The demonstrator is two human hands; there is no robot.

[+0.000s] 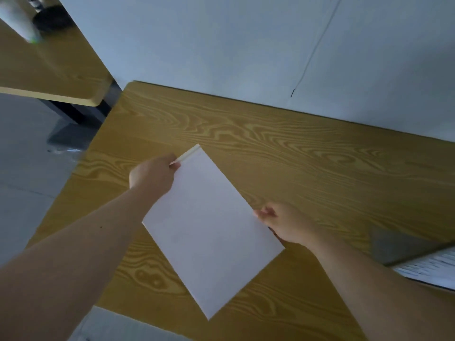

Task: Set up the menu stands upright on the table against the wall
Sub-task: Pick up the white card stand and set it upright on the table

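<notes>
A white rectangular menu stand (209, 230) is held over the wood-grain table (307, 156), its blank back face toward me and tilted diagonally. My left hand (154, 174) pinches its upper left edge near the top corner. My right hand (288, 223) grips its right edge, fingers curled behind it. The white wall (246, 45) runs along the table's far edge, well beyond the stand.
Another flat printed sheet or stand (428, 269) lies at the table's right edge. A second wooden table (49, 70) stands at the upper left with a dark round object (53, 19) on it. Grey floor (24, 156) lies to the left.
</notes>
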